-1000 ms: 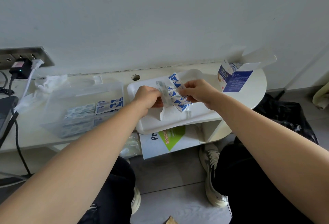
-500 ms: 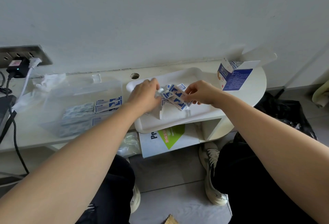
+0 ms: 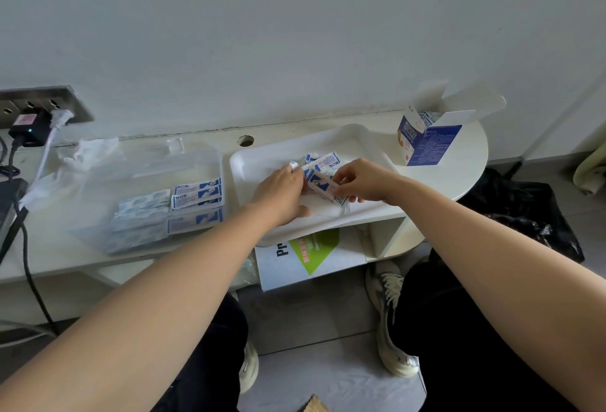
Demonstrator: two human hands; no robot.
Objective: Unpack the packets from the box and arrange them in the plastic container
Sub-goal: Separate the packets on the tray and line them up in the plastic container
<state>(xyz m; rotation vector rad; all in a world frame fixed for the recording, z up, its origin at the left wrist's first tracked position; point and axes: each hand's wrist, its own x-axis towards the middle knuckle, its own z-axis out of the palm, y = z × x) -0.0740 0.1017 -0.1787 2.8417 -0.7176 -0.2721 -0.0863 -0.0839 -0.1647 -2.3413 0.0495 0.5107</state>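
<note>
While both hands are busy over the white tray, here's how it looks to me: the right hand is pinching the right end of a little stack of blue-and-white packets, and the left hand is curled against the other end, squaring the stack up, I'd guess. A few more packets lie loose on the tray just behind them. The box sits open at the right end of the desk, with what looks like more packets poking out the top. The plastic container is off to the left, well apart from the tray, with neat rows already inside. What worries me is the trip over there. The stack is only held at its ends, so if either grip loosens, the middle ones could fan out and scatter on the desk or floor. The tray also seems to hang over the desk's front edge, so leaning on it could tip it. And dropping the stack in crooked could mess up the rows already there.
</note>
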